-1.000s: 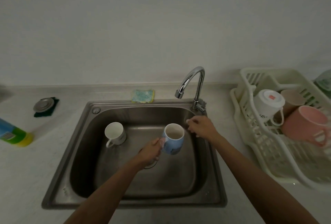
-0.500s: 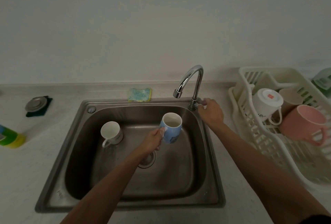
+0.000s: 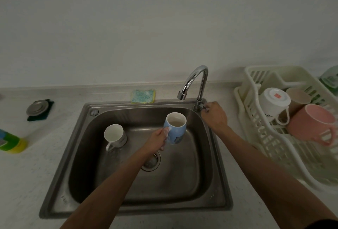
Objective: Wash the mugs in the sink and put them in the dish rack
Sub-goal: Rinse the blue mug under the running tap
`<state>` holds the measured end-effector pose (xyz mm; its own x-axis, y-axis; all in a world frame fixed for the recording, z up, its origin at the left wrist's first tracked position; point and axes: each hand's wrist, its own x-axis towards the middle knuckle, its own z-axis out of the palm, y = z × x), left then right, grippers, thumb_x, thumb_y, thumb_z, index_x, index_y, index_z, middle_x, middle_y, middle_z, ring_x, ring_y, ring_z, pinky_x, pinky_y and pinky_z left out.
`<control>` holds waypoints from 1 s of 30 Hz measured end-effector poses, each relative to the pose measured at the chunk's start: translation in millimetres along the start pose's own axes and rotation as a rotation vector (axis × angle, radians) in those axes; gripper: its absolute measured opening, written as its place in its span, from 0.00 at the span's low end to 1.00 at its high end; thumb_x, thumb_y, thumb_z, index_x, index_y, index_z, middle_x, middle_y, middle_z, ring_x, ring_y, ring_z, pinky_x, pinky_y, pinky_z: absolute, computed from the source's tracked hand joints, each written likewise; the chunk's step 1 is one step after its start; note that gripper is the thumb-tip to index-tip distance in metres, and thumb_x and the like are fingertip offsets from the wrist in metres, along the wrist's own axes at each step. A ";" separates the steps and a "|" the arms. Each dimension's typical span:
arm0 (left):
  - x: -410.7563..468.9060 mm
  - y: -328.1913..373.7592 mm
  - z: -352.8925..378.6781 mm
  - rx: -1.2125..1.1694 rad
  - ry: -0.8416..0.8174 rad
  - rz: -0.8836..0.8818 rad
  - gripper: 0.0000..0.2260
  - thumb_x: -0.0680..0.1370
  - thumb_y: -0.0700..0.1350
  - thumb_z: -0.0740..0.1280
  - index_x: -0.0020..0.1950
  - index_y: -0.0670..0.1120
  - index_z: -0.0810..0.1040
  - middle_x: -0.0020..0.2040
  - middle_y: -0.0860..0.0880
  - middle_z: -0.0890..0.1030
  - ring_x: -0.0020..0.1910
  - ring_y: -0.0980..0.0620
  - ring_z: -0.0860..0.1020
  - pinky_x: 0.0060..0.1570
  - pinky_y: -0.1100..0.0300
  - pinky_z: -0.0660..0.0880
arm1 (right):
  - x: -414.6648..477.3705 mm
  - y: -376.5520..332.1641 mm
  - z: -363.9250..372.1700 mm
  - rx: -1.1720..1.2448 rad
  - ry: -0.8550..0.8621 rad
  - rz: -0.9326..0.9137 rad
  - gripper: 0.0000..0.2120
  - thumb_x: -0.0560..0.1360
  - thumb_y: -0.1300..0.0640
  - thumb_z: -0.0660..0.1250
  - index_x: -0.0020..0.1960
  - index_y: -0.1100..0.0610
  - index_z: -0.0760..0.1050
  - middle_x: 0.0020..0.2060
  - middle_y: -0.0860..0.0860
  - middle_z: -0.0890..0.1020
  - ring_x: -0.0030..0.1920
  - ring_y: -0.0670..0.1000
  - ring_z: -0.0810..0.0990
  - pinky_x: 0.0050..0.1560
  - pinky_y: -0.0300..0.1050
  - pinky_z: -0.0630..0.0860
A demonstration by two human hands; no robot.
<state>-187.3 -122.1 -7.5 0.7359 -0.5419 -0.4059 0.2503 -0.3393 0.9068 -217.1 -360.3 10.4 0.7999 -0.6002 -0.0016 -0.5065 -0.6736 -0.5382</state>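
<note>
Holding blue mug point(image 3: 175, 128) upright by handle, left hand point(image 3: 157, 140) pinching; mug just below-left of spout point(image 3: 182, 95); right hand point(image 3: 214, 115) closed on tap lever point(image 3: 202, 106).

Blue mug point(image 3: 175, 130), white mug point(image 3: 115, 135), pink mug point(image 3: 314, 121), cream dish rack point(image 3: 256, 119), blue-speckled yellow sponge point(image 3: 143, 96).

Sponge point(image 3: 143, 96), detergent bottle point(image 3: 11, 142), strainer point(image 3: 37, 107).

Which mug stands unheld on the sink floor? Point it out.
The white mug, left in the sink. The blue mug is held up by the left hand; the others lie in the dish rack.
</note>
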 end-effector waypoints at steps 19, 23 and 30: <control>1.3 -9.9 -8.8 0.507 0.186 0.188 0.13 0.83 0.51 0.55 0.49 0.45 0.74 0.37 0.52 0.74 0.35 0.57 0.73 0.31 0.70 0.66 | -57.9 -55.2 48.5 0.997 -0.675 0.543 0.14 0.79 0.64 0.63 0.63 0.64 0.68 0.50 0.61 0.80 0.49 0.58 0.83 0.37 0.45 0.82; 0.3 -13.1 -18.9 0.659 0.235 0.267 0.12 0.82 0.52 0.57 0.44 0.48 0.72 0.34 0.53 0.74 0.35 0.55 0.73 0.30 0.69 0.64 | -58.4 -68.0 77.0 1.142 -0.454 0.646 0.19 0.76 0.72 0.64 0.66 0.66 0.70 0.59 0.62 0.77 0.53 0.60 0.80 0.29 0.42 0.80; 20.7 -10.8 -12.5 0.636 0.252 0.002 0.17 0.82 0.55 0.54 0.60 0.44 0.73 0.51 0.46 0.79 0.47 0.49 0.77 0.43 0.59 0.68 | -72.9 -80.1 78.0 0.757 -0.110 0.212 0.17 0.78 0.64 0.61 0.66 0.59 0.73 0.54 0.52 0.79 0.55 0.48 0.76 0.53 0.42 0.75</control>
<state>-166.9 -120.0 -24.3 0.8794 -0.3735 -0.2953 -0.1127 -0.7659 0.6330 -209.7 -228.9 -12.2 0.7581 -0.6103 -0.2300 -0.3263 -0.0497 -0.9439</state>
